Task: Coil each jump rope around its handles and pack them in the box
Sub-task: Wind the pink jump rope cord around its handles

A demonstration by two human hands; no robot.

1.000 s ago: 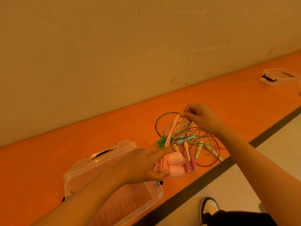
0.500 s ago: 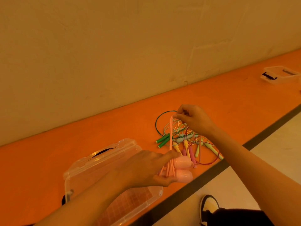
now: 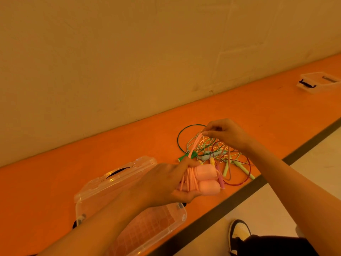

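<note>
Bare: left hand (image 3: 166, 183), right hand (image 3: 227, 133), forearms up to frame edge. Sneaker (image 3: 239, 231) seen right of clear box (image 3: 110, 180): pale toe cap, black trim. Black trouser leg (image 3: 273, 245) seen over sneaker, further right of box.
</note>
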